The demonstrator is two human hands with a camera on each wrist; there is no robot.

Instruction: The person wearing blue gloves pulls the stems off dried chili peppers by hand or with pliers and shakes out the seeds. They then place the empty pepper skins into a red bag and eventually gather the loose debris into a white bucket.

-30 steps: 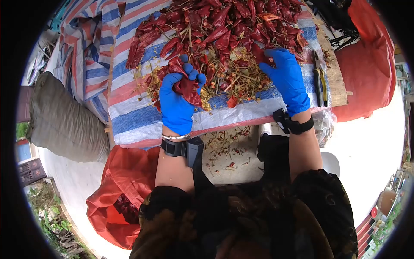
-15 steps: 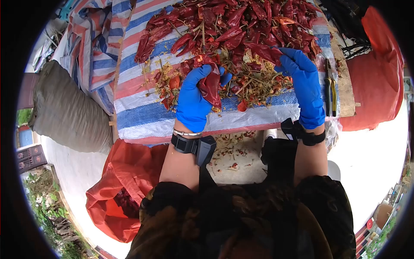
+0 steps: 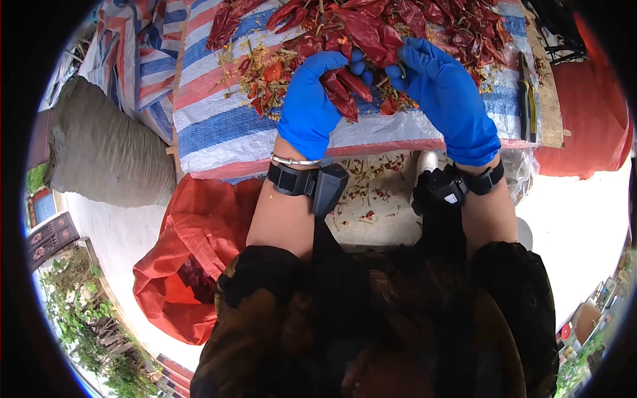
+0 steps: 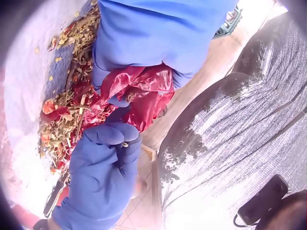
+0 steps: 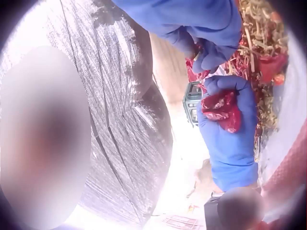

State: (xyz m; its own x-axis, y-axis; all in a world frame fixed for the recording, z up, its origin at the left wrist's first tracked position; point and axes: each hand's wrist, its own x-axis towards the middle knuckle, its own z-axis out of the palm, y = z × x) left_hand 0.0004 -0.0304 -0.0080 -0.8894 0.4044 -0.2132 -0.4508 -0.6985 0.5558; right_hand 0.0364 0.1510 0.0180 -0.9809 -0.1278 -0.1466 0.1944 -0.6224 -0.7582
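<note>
Both hands wear blue gloves and meet over the near part of the striped sheet. In the head view my left hand (image 3: 310, 99) grips dried red chili peppers (image 3: 341, 95) in its palm, and its fingertips reach a large dried chili (image 3: 373, 38) between the hands. My right hand (image 3: 448, 93) pinches the stem end of that large chili. A small pale stem tip (image 4: 125, 144) shows between the right fingertips in the left wrist view. From the right wrist view, a folded chili (image 5: 223, 111) lies under the curled left fingers.
A heap of dried chilies (image 3: 458, 26) covers the far sheet (image 3: 225, 139), with stems and seeds (image 3: 255, 73) nearer. A yellow-and-black-handled tool (image 3: 527, 99) lies at right. An open red sack (image 3: 192, 232) stands below left, a grey sack (image 3: 109, 146) beyond. Stem bits litter the floor (image 3: 365, 225).
My right hand has lifted a large chili from the heap and moved left to meet the left hand. The left hand keeps its chilies and has shifted right. The head view has tilted down.
</note>
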